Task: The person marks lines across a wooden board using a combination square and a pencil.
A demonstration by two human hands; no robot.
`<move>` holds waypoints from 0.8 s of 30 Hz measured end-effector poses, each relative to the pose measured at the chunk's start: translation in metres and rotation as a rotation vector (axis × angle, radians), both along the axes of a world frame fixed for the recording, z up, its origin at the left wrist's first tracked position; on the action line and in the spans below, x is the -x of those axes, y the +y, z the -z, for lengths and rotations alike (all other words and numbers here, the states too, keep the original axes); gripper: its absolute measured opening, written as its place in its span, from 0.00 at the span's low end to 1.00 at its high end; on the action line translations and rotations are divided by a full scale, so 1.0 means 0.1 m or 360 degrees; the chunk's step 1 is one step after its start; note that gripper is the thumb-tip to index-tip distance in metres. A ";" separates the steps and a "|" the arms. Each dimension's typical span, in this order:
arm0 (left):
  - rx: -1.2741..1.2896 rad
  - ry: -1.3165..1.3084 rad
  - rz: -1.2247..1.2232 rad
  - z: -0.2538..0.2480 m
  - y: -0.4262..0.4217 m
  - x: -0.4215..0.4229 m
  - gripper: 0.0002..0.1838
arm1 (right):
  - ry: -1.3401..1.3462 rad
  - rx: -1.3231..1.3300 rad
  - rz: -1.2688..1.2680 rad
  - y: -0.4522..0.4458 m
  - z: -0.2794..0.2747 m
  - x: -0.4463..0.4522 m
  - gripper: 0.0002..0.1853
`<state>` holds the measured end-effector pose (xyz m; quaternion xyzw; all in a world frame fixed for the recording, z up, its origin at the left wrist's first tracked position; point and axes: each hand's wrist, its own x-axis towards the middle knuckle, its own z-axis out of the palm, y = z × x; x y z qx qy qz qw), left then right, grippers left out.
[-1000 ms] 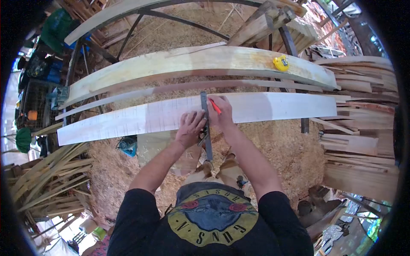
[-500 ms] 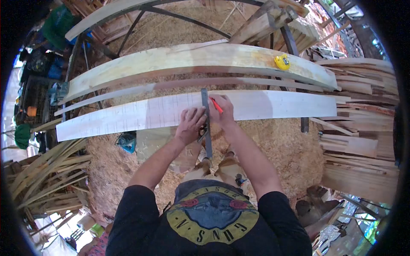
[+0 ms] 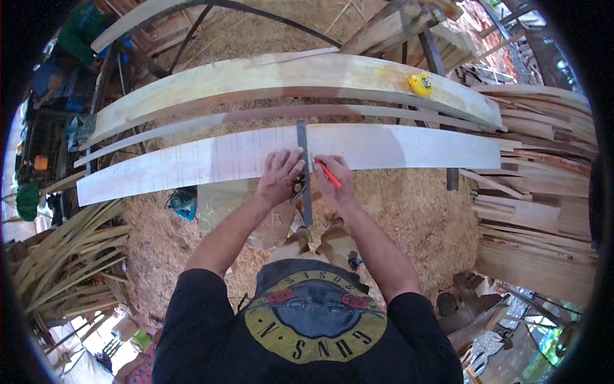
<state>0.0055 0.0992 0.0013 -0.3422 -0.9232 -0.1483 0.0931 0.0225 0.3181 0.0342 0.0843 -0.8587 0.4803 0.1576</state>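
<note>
A pale plank (image 3: 217, 157) lies crosswise before me, with several thin pencil lines across its left part. A combination square (image 3: 307, 206) rests over it, its dark metal blade crossing the plank and sticking out past the near edge. My left hand (image 3: 279, 178) grips the square near the plank's near edge, fingers pressed beside the blade. My right hand (image 3: 337, 185) is closed around a red pencil (image 3: 329, 173), its tip on the plank just right of the blade, near the plank's near edge.
Beyond the plank are a thin strip (image 3: 256, 114) and a thick beam (image 3: 256, 75) with a yellow tape measure (image 3: 420, 84) on it. Stacked boards (image 3: 537, 256) stand right, loose strips (image 3: 70, 256) left. A blue tool (image 3: 184, 205) lies on the shavings-covered floor.
My right hand has drawn the pencil down along the blade toward the plank's near edge. My left hand stays on the square. The whole view has shifted slightly.
</note>
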 end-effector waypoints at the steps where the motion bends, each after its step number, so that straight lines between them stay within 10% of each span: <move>1: -0.0023 -0.0005 -0.0001 -0.01 0.00 -0.01 0.33 | 0.0013 -0.0014 -0.0001 -0.02 -0.03 0.01 0.11; 24: 0.0028 0.0027 0.0006 -0.02 -0.01 -0.01 0.27 | 0.0061 -0.0079 -0.0075 -0.08 -0.06 0.09 0.08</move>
